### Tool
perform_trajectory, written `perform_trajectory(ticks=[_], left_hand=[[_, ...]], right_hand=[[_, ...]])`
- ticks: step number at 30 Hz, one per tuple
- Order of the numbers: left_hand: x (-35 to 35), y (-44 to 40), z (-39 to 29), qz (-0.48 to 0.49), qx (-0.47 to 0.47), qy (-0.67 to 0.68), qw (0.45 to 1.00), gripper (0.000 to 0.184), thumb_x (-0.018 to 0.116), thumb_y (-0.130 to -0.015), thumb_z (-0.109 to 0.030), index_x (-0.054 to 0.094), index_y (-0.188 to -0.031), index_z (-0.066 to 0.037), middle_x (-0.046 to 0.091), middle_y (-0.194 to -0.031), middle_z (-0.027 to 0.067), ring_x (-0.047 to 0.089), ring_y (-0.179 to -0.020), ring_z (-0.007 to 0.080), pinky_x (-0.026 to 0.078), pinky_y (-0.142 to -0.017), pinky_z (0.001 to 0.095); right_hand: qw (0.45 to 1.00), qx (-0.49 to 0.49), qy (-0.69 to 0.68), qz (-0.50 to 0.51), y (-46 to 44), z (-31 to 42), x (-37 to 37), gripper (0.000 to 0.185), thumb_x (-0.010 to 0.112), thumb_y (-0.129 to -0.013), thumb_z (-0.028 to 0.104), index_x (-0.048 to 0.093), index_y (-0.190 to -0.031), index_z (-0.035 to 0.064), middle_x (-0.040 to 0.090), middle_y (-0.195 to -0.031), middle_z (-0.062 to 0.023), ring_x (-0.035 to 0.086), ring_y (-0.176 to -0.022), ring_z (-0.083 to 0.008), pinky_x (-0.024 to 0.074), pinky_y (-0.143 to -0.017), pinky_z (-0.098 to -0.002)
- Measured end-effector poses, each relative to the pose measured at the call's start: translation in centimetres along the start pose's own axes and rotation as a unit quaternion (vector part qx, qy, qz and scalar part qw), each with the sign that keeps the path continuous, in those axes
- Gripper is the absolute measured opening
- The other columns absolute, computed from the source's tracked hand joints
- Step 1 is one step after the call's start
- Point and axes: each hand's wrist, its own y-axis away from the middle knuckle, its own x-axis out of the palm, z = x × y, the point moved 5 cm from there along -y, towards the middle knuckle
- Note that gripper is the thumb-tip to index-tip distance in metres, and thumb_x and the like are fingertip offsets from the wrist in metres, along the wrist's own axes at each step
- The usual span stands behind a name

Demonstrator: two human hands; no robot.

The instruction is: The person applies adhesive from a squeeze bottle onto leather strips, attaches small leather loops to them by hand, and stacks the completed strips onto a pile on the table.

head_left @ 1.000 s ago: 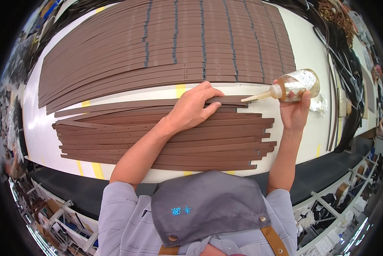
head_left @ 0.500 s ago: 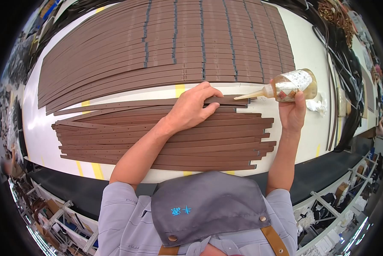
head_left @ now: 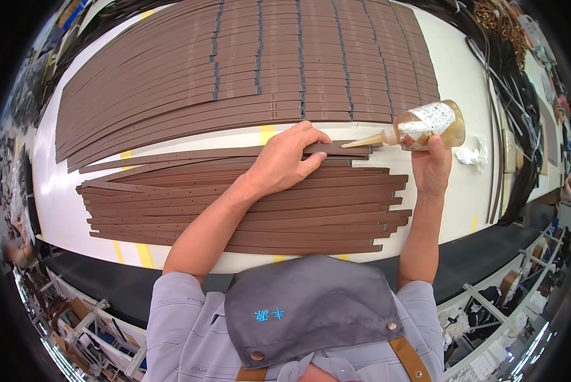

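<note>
While the left hand (head_left: 288, 156) stays, the bottle (head_left: 439, 122) (tilted) shifts leftward.

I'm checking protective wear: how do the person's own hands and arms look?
The left hand and right hand wear no visible gloves, rings or watches. Both forearms are bare below short, pale grey sleeves, and small dark marks show on the left sleeve.

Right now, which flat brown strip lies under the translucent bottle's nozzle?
The flat brown strip between the left hand's fingers, at the far edge of the nearer pile.
</note>
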Motion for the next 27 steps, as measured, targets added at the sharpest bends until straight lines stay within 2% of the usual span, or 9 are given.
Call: perform_trajectory(ticks=[11, 14, 20, 22, 27], left_hand=[[0.1, 0.0, 0.2, 0.005, -0.003, -0.006, 1.000, 0.023, 0.065, -0.087, -0.015, 0.066, -0.107, -0.003, 0.058, -0.091, 0.0069, 0.058, -0.084, 0.0205, 0.048, -0.073, 0.0331], [0.0, 0.0, 0.2, 0.000, 0.000, -0.002, 1.000, 0.023, 0.065, -0.088, -0.015, 0.066, -0.107, -0.003, 0.057, -0.091, 0.0069, 0.058, -0.084, 0.0202, 0.048, -0.073, 0.0331], [0.0, 0.1, 0.1, 0.001, -0.001, -0.006, 1.000, 0.023, 0.064, -0.088, -0.013, 0.066, -0.109, -0.004, 0.058, -0.092, 0.0064, 0.057, -0.083, 0.0190, 0.048, -0.072, 0.0319], [0.1, 0.1, 0.0, -0.004, 0.010, -0.010, 1.000, 0.023, 0.063, -0.088, -0.012, 0.066, -0.110, -0.004, 0.058, -0.092, 0.0062, 0.057, -0.082, 0.0185, 0.048, -0.070, 0.0311], [0.2, 0.4, -0.3, -0.009, 0.026, -0.017, 0.999, 0.023, 0.062, -0.088, -0.010, 0.065, -0.110, -0.004, 0.058, -0.092, 0.0060, 0.055, -0.077, 0.0171, 0.047, -0.064, 0.0285]], right_hand=[[1.000, 0.002, 0.021, 0.000, 0.0, 0.0, 0.3, 0.075, 0.075, -0.086, 0.036, 0.038, -0.141, 0.0019, 0.055, -0.129, -0.0083, 0.056, -0.120, -0.0215, 0.0461, -0.102, -0.0404], [0.998, 0.029, 0.047, 0.037, 0.1, -0.4, 0.0, 0.075, 0.074, -0.087, 0.039, 0.038, -0.140, 0.0005, 0.055, -0.129, -0.0096, 0.056, -0.120, -0.0226, 0.0459, -0.103, -0.0411], [0.994, 0.024, -0.107, 0.000, -0.2, 0.3, -0.8, 0.072, 0.068, -0.088, 0.048, 0.040, -0.140, 0.0062, 0.056, -0.128, -0.0093, 0.057, -0.119, -0.0264, 0.0468, -0.105, -0.0476], [0.987, 0.005, -0.158, 0.011, -0.4, 0.9, -0.9, 0.071, 0.068, -0.089, 0.046, 0.039, -0.140, 0.0062, 0.056, -0.127, -0.0102, 0.059, -0.116, -0.0285, 0.0472, -0.105, -0.0551], [0.983, -0.007, -0.186, 0.009, -0.6, 0.9, -1.3, 0.068, 0.065, -0.091, 0.048, 0.041, -0.139, 0.0077, 0.057, -0.126, -0.0113, 0.059, -0.117, -0.0301, 0.0474, -0.105, -0.0539]])
